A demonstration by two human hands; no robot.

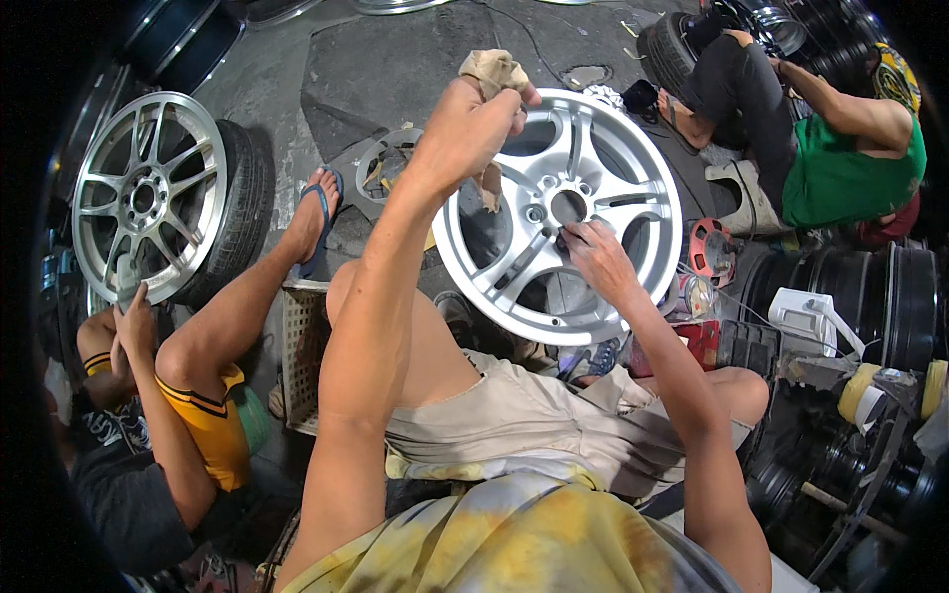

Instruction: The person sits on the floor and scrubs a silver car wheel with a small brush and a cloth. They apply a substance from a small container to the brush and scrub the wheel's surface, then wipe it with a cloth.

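Note:
A silver alloy wheel rim (645,203) with paired spokes leans in front of my knees, its face turned up toward me. My left hand (467,133) is above the rim's upper left edge, closed around a crumpled tan rag (494,71). Below the palm hangs a loose end of similar tan material. At the hub, my right hand (600,259) grips the rim by the lower edge of the centre hole, its fingertips partly hidden there.
On the left, a seated person holds a tool against another silver rim (148,198), with a tire (245,212) behind it. A person in green (840,173) sits far right. Near my right knee are a red cable reel (712,247), a white box (803,321) and dark rims. A plastic crate (301,346) stands by my left leg.

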